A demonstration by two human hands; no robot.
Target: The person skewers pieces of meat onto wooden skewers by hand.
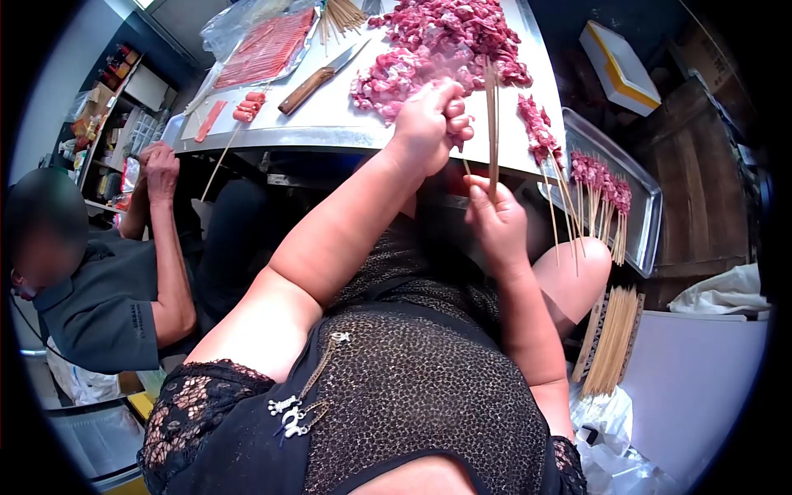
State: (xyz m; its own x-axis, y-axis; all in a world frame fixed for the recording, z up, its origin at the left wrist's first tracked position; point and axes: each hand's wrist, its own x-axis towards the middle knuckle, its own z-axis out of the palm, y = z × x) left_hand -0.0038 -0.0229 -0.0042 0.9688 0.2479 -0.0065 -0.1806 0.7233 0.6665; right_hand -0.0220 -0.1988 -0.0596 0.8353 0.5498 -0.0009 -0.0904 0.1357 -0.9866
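Note:
My left hand (427, 124) is closed at the front edge of the meat pile (458, 41), with a bit of pink meat showing below its fingers. Just to the right, my right hand (501, 223) grips a bundle of bare wooden skewers (492, 124) pointing up. One thin skewer from this hand slants toward the meat under my left fingers. Several skewers threaded with meat (538, 130) lie at the table's right corner, their sticks hanging over the edge. More loaded skewers (601, 183) rest in a metal tray (648, 239).
A knife (318, 82) lies on the white table (330, 124), left of the meat. Beyond it are red sheets (268, 49) and rolled pieces on a skewer (247, 107). A co-worker (107, 280) sits at left. Bare skewers (612, 342) stand in a box at lower right.

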